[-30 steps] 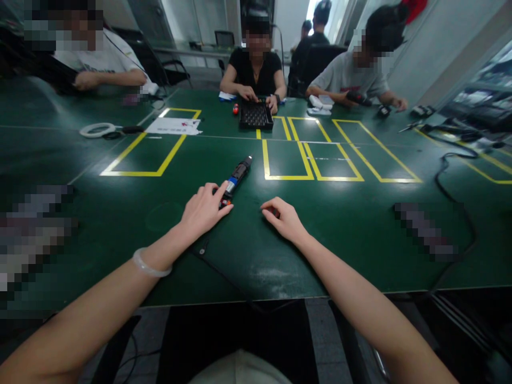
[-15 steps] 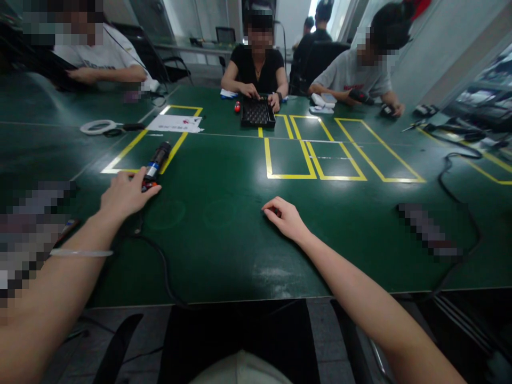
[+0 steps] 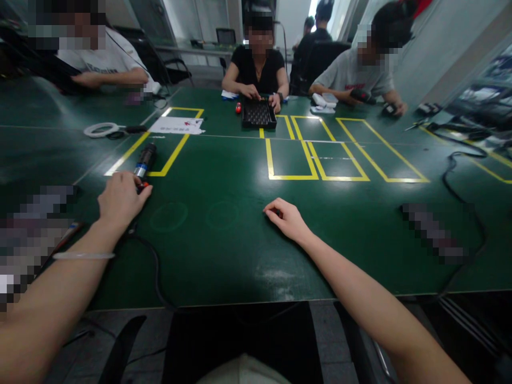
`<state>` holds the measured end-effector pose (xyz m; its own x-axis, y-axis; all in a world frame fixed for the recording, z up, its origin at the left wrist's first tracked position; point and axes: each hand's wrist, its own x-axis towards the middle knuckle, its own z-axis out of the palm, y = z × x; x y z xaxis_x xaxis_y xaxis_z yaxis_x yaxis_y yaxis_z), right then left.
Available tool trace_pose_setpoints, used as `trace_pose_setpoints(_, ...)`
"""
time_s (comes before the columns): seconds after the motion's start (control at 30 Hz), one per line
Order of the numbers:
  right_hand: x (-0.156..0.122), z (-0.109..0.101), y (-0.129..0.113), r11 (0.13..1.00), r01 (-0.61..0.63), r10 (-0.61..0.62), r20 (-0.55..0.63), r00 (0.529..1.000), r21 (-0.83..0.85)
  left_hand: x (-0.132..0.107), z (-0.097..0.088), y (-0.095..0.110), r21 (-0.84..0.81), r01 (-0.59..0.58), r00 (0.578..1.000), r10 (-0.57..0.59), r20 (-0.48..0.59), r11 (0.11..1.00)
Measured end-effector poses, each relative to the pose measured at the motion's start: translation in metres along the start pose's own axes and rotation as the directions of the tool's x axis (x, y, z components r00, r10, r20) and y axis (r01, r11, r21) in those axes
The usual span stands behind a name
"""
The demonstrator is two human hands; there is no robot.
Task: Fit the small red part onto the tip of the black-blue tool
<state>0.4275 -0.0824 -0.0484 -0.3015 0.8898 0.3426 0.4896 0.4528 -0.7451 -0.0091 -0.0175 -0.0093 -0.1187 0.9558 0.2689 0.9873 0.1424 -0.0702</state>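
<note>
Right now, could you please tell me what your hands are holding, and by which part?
The left hand holds the electric screwdriver by its rear, cable end. The right hand rests curled on the table, nothing visible in it.

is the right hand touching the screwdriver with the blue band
No, the right hand rests on the green table, well apart from the screwdriver, whose rear end lies under the left hand.

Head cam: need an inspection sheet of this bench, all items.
Surface: green table, yellow taped boxes.
Job's things: electric screwdriver lying flat.
Clutter: black tray, paper sheet, white ring.
Grippers: left hand grips screwdriver's rear end; right hand rests on table, fingers curled, nothing seen in it.
Cables: screwdriver cord runs off near edge; black cable at right.
Surroundings: three people seated opposite.
</note>
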Motion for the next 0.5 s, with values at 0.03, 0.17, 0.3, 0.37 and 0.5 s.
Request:
trace_pose_setpoints(0.03,0.000,0.000,0.000,1.000,0.002,-0.002,0.001,1.000,0.001,0.000,0.000,0.000,0.005,-0.006,1.000,0.006,-0.001,1.000)
trace_pose_setpoints(0.17,0.000,0.000,0.000,1.000,0.007,-0.007,0.008,1.000,0.001,0.003,-0.001,0.003,0.033,0.001,1.000,-0.001,0.001,0.999)
trace_pose_setpoints(0.3,0.000,0.000,0.000,1.000,0.005,-0.005,0.001,1.000,0.002,0.003,-0.003,0.009,0.056,0.047,0.998,-0.048,0.030,0.997)
trace_pose_setpoints(0.37,0.000,0.000,0.000,1.000,0.002,-0.002,0.003,1.000,-0.002,0.002,-0.005,0.012,0.053,0.074,0.996,-0.076,0.040,0.996)
trace_pose_setpoints(0.5,0.000,-0.001,-0.001,1.000,0.001,-0.001,0.000,1.000,0.003,0.000,-0.008,0.018,0.020,0.100,0.994,-0.100,0.041,0.995)
